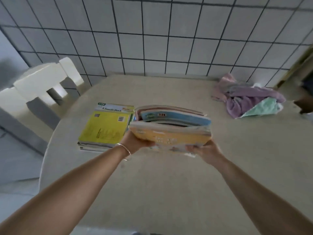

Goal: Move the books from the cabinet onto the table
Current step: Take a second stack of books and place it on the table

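Books point(171, 128), thin, colourful, loosely fanned bundle

Surface: a pale beige surface point(152, 184) with a rounded left edge stood against a tiled wall.
Left of middle: a flat stack of books point(105, 129) lay on it, yellow-green cover uppermost, printed "A Seaside Shock".
Far right: a crumpled heap of cloths point(249, 97), pink, purple and mint green, lay on it, well apart from the stack.
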